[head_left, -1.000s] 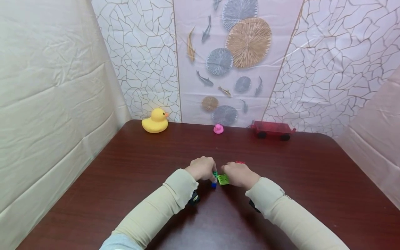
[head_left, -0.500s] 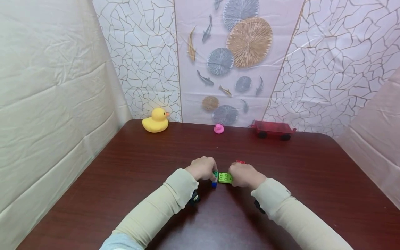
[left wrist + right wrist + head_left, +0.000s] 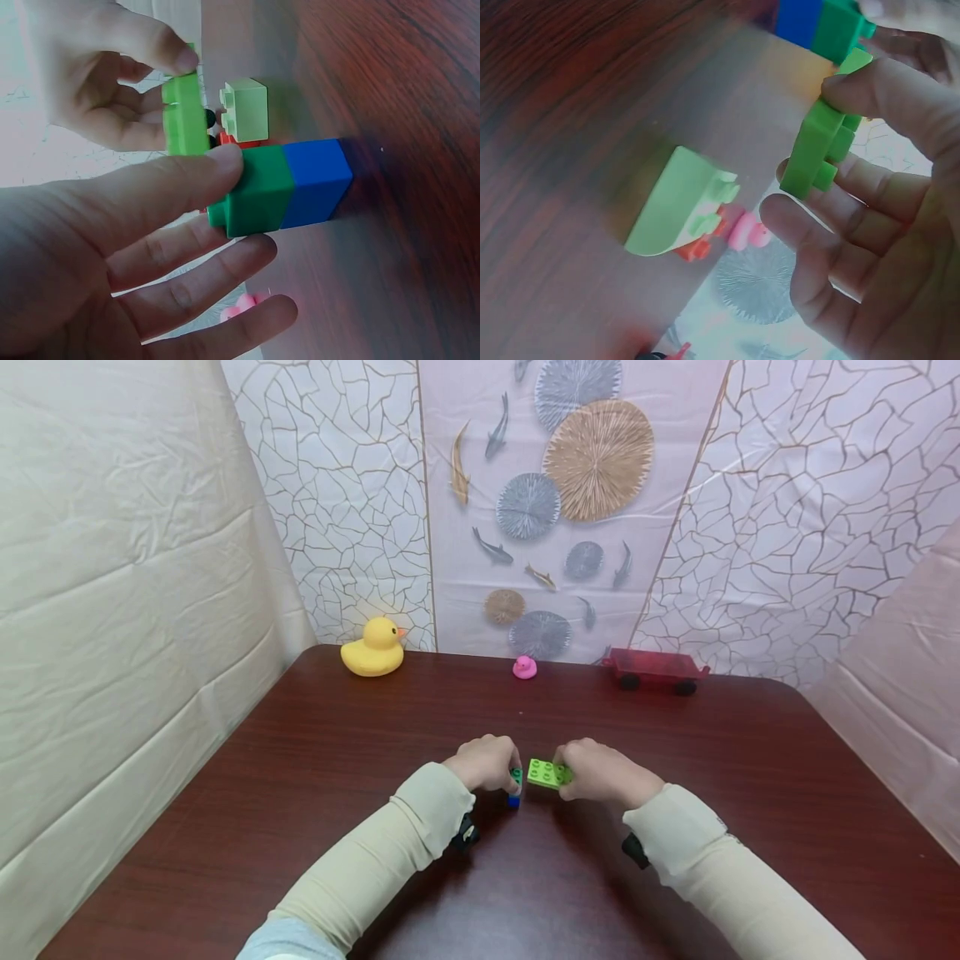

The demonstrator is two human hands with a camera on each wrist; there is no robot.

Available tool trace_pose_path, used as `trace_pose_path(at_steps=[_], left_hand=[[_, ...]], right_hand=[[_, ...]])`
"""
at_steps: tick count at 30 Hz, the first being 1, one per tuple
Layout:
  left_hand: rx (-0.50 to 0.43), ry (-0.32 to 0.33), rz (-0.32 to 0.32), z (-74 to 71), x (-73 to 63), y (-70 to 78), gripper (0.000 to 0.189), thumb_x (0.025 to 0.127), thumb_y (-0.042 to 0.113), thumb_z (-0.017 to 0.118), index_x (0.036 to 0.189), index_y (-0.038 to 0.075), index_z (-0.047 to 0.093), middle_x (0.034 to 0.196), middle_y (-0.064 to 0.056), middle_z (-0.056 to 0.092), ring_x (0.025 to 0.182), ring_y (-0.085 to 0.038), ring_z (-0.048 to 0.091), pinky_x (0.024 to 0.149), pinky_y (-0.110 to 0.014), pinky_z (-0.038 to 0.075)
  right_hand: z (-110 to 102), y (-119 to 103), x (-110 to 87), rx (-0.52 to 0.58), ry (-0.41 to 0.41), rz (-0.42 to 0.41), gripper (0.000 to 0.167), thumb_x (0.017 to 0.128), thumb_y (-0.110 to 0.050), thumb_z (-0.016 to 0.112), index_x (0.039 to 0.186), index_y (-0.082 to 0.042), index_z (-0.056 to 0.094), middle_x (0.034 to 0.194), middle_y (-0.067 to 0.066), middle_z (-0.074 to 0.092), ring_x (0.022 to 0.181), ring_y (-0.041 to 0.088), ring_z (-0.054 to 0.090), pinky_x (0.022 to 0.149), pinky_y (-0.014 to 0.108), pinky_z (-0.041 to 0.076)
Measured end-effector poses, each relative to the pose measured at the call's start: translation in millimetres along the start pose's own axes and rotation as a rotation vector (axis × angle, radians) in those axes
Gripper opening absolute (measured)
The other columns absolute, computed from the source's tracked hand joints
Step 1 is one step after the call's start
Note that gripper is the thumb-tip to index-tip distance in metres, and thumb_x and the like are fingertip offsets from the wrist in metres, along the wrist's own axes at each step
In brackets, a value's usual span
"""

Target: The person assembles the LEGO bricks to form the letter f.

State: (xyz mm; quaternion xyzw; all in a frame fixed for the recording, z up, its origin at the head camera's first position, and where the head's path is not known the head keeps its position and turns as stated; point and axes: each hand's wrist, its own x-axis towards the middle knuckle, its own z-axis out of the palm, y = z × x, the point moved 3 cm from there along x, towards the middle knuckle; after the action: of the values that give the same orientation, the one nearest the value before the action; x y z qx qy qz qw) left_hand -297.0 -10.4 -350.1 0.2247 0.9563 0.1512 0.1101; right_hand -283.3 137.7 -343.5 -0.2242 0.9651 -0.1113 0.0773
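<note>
My left hand [image 3: 483, 763] pinches a dark green toy building brick [image 3: 262, 187] by thumb and fingers. A blue brick [image 3: 319, 184] is joined under it, its base down by the tabletop. To the right, my right hand [image 3: 606, 774] grips one end of a flat lime-green brick [image 3: 543, 772] with studs. In the right wrist view the thumb lies along this lime brick [image 3: 810, 146], above the table and apart from the blue-green stack. A pale green brick with a curved side [image 3: 676, 206] stands on the table beyond, a red brick [image 3: 697, 249] behind it.
At the table's [image 3: 300, 860] far edge sit a yellow duck [image 3: 373, 648], a small pink duck [image 3: 525, 667] and a red wagon [image 3: 655, 667] with black wheels. Patterned cloth hangs behind them. In the head view, my right hand hides the pale green and red bricks.
My right hand has shifted right and slightly away with the lime-green brick, widening the gap to the stack. It now covers the red brick in the head view. My left hand stays in place.
</note>
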Motion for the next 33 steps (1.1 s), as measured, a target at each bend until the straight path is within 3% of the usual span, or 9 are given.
trace_pose_path(at_steps=[7, 12, 33], left_hand=[[0.031, 0.000, 0.023, 0.1, 1.1, 0.7, 0.029, 0.065, 0.027, 0.076, 0.090, 0.017, 0.065, 0.076, 0.008, 0.058, 0.067, -0.010, 0.051, 0.058, -0.031, 0.040], [0.049, -0.012, 0.033, 0.6, 1.9, 1.6, 0.028, 0.062, 0.027, 0.078, 0.082, 0.016, 0.062, 0.067, 0.006, 0.054, 0.062, -0.011, 0.048, 0.054, -0.031, 0.038], [0.082, -0.007, 0.024, 2.6, 3.9, 5.6, 0.025, 0.061, 0.021, 0.078, 0.078, 0.019, 0.060, 0.066, 0.006, 0.053, 0.061, -0.012, 0.048, 0.052, -0.030, 0.037]], right_hand=[[-5.2, -9.1, -1.8, -0.034, 0.029, -0.069, 0.023, 0.066, -0.014, 0.070, 0.086, -0.006, 0.061, 0.070, -0.003, 0.052, 0.061, 0.013, 0.046, 0.056, 0.027, 0.041], [-4.9, -16.1, -1.8, -0.046, 0.042, -0.100, 0.023, 0.066, -0.013, 0.070, 0.086, -0.006, 0.061, 0.070, -0.004, 0.051, 0.060, 0.012, 0.046, 0.055, 0.027, 0.040], [1.6, -29.7, 8.1, -0.075, 0.044, -0.109, 0.024, 0.067, -0.019, 0.071, 0.085, -0.010, 0.057, 0.064, -0.006, 0.049, 0.056, 0.011, 0.046, 0.053, 0.028, 0.040]])
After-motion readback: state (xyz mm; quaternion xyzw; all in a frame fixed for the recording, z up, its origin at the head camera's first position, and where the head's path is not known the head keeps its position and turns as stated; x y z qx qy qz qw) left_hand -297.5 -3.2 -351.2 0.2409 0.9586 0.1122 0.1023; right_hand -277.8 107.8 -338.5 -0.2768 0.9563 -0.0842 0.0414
